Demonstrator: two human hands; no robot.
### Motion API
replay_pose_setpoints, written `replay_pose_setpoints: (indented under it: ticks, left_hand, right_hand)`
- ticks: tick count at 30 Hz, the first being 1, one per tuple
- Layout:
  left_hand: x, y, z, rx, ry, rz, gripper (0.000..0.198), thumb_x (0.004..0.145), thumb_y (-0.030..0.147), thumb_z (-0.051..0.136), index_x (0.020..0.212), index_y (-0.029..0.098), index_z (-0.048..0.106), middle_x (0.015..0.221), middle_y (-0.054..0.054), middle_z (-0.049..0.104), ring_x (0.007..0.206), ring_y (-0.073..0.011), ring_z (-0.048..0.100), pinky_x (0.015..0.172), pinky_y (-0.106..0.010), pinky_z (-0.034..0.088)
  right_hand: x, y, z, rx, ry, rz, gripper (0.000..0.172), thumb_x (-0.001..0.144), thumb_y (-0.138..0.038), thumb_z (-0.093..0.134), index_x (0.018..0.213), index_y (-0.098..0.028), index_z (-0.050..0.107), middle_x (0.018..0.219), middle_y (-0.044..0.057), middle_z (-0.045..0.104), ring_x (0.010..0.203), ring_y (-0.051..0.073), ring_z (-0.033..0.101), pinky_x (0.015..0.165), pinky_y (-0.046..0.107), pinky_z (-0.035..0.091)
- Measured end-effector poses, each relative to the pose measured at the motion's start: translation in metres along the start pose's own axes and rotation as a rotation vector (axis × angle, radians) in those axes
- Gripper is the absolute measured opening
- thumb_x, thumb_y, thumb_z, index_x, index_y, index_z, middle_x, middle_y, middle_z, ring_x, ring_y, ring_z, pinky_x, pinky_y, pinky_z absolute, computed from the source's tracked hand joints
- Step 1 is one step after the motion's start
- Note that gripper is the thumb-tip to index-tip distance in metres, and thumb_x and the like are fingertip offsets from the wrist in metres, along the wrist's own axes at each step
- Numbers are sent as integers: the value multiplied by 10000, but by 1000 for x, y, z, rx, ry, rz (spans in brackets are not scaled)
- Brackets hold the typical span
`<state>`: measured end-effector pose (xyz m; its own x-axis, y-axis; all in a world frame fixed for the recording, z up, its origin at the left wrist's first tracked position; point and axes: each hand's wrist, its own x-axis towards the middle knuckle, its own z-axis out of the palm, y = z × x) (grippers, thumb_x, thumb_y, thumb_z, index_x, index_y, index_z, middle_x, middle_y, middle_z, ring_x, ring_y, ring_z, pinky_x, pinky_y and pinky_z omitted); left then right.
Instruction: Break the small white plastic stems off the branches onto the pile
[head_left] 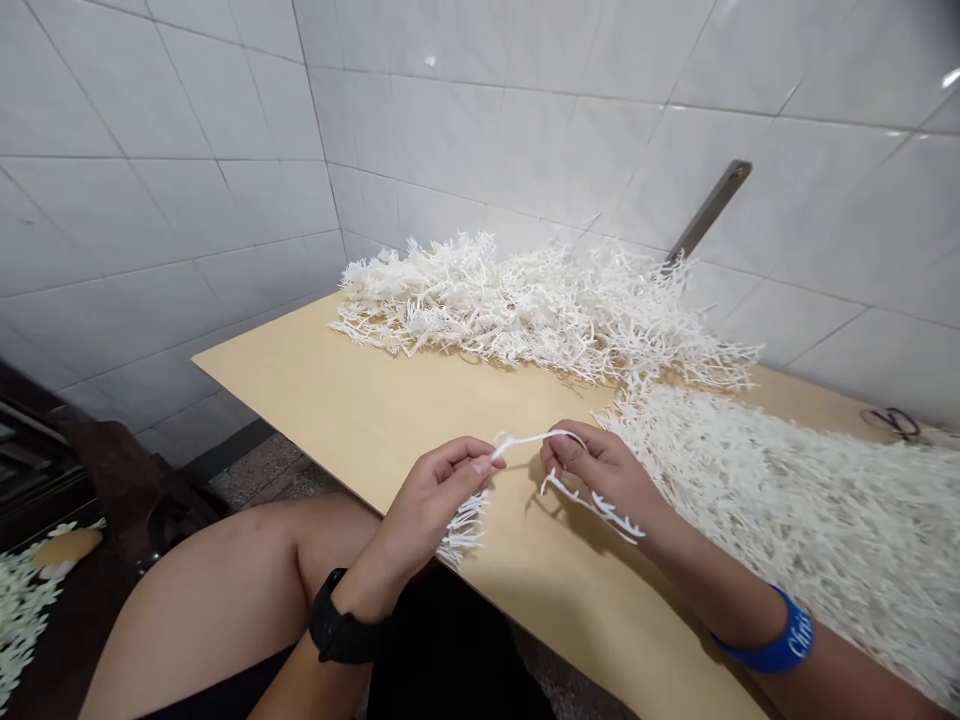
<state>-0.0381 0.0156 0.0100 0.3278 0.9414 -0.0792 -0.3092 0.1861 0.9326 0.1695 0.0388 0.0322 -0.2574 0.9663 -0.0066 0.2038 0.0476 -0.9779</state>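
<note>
On my far left, low down, one loose heap of pale sprigs [21,610] lies on a dark surface beside dark wooden furniture [112,480]. My bare knee [217,570] sits below the edge of the plywood board [337,400]. My left hand [439,500], with one black watch [341,625] on the wrist, pinches the white branched strand [536,437] between thumb and fingers, and a frayed tuft of it hangs below that hand. The strand arcs across the narrow gap to my right hand [600,475], which also grips it closely, while a forked end dangles over the board. One blue wristband [766,640] circles my right forearm. Behind my hands lies one big heap of white branching strands [525,305], below a metal bar [709,210] on the tiled wall [525,130]. A second heap [765,510] touches my right arm, and one pair of scissors [896,422] lies beyond it.
</note>
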Motion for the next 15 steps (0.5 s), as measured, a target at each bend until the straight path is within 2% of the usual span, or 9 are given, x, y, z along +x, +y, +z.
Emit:
replay_pose_setpoints:
  ticks: [3,5,8,10,12,15]
  left_hand:
    - [1,1,3,179,-81,-25,197,883,337,594,902,146,635,738,6,548,628,-90,472,580,-188,351]
    - [2,-1,6,335,-94,20,173,891,314,573,852,149,608,773,-6,558,673,-109,487,620,-203,381]
    - [0,-4,11,531,-116,110,131,904,272,545,849,168,600,800,-11,589,723,-133,519,683,-222,414]
    - [-7,-1,9,663,-107,139,127,918,254,516,868,183,609,800,-11,622,729,-144,546,690,-227,419]
    - [-17,9,2,816,-36,198,128,924,251,505,905,199,620,825,-18,654,742,-158,573,688,-230,420]
    - [-36,36,-16,1027,76,303,143,927,288,513,894,215,632,804,-20,663,714,-168,587,661,-229,420]
  right_hand:
    - [1,-2,1,320,59,49,347,817,-495,689,736,-169,602,590,-25,526,538,106,479,549,235,383]
    - [0,-9,3,533,51,117,303,789,-425,734,733,-173,576,539,-67,426,466,71,367,493,205,341]
    - [-6,-23,2,721,-72,219,326,819,-379,706,671,-184,491,519,-102,270,427,54,171,414,186,214]
    - [-13,-33,-3,660,-169,221,412,871,-442,644,621,-190,436,511,-97,258,431,62,172,414,199,199]
    - [-21,-43,-11,425,-275,169,466,898,-501,600,597,-185,435,509,-75,325,447,68,242,440,215,231]
    - [-31,-59,-22,45,-449,140,355,918,-460,592,717,-169,573,609,-21,491,535,95,399,516,230,316]
